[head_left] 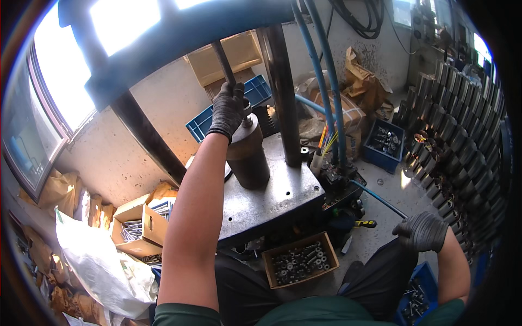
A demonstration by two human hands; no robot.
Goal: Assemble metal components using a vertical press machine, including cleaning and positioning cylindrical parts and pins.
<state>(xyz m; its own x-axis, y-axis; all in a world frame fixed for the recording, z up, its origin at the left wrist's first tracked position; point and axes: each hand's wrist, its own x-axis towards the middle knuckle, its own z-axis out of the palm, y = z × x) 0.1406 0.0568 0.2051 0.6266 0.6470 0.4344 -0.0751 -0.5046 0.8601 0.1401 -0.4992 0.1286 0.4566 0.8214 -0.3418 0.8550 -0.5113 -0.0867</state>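
My gloved left hand (228, 111) reaches up under the press head, its fingers closed around the lower end of a dark metal rod (223, 61). Just below and beside that hand, a short bright shaft end (247, 118) stands out of the top of a dark steel cylinder (249, 163). The cylinder stands upright on the metal press table (291, 187). Off to the right, my gloved right hand (424, 232) is wrapped round the end of a blue lever (378, 196), which runs to a valve block (336, 176) beside the table.
Thick press columns (280, 92) flank the table. A cardboard box of small metal parts (300, 259) sits by my legs. Blue bins (384, 145) hold more parts. Stacked metal tubes (451, 130) fill the right side; a white sack (100, 261) lies left.
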